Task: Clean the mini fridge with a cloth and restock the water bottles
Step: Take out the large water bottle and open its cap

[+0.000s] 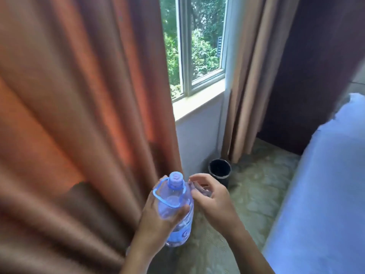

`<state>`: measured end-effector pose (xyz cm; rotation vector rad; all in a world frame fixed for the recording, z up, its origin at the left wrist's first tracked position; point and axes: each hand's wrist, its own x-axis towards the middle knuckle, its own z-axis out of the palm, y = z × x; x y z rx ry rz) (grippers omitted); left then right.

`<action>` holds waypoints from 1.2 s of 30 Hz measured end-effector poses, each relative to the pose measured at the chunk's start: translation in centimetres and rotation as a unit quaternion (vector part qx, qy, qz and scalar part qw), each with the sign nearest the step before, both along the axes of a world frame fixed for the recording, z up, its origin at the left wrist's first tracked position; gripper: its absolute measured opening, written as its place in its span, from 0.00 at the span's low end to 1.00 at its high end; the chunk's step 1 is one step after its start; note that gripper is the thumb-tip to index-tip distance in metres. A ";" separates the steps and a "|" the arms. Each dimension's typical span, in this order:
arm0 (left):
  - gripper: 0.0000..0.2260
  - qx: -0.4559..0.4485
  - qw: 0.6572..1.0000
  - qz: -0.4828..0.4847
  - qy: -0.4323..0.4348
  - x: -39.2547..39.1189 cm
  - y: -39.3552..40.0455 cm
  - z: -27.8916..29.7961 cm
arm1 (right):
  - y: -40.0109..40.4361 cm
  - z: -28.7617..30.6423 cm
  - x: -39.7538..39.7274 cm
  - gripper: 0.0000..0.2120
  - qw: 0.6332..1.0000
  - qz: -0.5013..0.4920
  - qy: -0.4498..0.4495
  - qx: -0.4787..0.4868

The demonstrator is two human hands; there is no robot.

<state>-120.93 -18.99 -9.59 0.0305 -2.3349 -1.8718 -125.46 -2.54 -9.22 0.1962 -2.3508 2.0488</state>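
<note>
Curtains (79,115) frame the window (197,46) ahead; your left hand (158,218) grips the water bottle (175,206) upright, while your right hand (211,198) pinches a crumpled clear wrapper (199,187) beside its cap.

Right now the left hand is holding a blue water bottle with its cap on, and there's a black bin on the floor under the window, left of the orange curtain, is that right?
Not quite. In the head view the black bin stands right of the orange curtain, not left. The rest holds: the left hand holds the capped blue water bottle, and the bin is on the floor under the window.
</note>
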 end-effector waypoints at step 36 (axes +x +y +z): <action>0.10 -0.109 0.961 -0.215 -0.137 -63.1 20.6 -14.0 | 17.4 -13.0 -56.3 0.10 0.966 -0.177 -0.149 0.112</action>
